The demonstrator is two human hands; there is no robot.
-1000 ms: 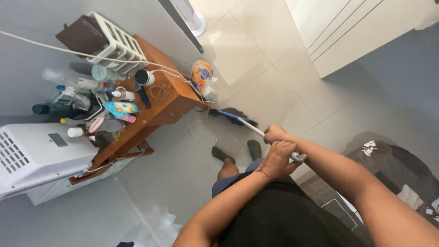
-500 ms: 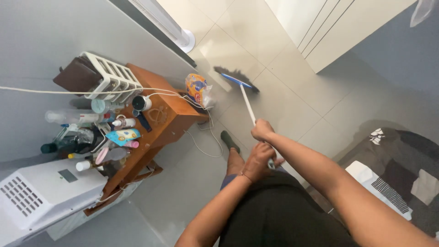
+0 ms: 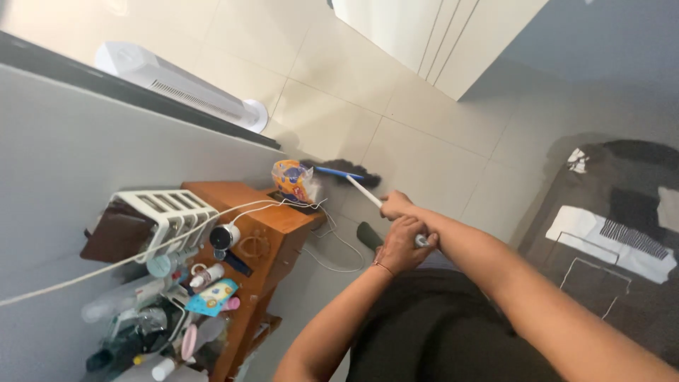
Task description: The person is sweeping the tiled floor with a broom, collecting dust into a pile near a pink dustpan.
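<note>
Broom [image 3: 351, 178] — both hands [image 3: 399, 226] stacked, clenching handle.

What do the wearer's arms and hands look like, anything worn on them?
Both forearms are bare, with no sleeves in view and no gloves. The left hand has a thin reddish string bracelet at the wrist. The right hand shows no ring, watch or band that I can make out. A dark garment covers the torso below.

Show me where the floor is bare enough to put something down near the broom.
Bare tiles lie between the broom head, the white tower fan and the white cabinet. The wooden table is crowded with bottles and cables; the dark rug covers the floor by the right hand.
</note>
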